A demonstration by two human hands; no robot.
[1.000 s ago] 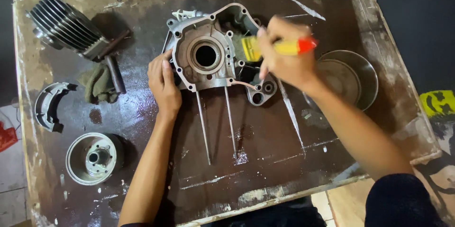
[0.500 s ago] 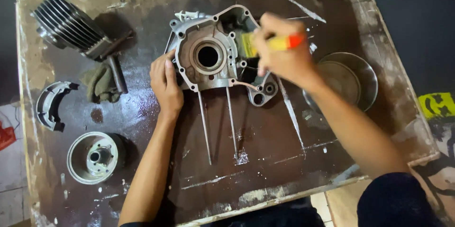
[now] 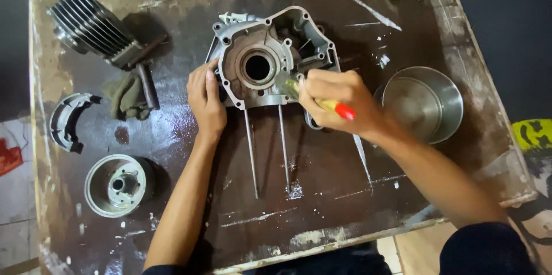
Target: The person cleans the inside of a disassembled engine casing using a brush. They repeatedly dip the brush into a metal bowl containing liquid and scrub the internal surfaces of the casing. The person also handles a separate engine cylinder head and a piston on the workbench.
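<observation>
A grey metal engine crankcase half (image 3: 267,51) with a round central hole lies on the dark, wet worktable (image 3: 322,160). Two long thin studs (image 3: 252,151) stick out of it toward me. My left hand (image 3: 206,101) presses against the case's left edge. My right hand (image 3: 336,101) grips a brush with a yellow handle and red end (image 3: 340,109). Its bristles touch the case's lower right part.
A finned cylinder (image 3: 92,25) lies at the far left, with a green rag (image 3: 127,95) and a dark rod beside it. Brake shoes (image 3: 70,121) and a round drum hub (image 3: 119,185) sit on the left. A steel bowl (image 3: 424,102) stands at the right.
My right hand has moved the brush down from the case's upper right cavity to its lower right edge. The left hand has stayed on the case.
</observation>
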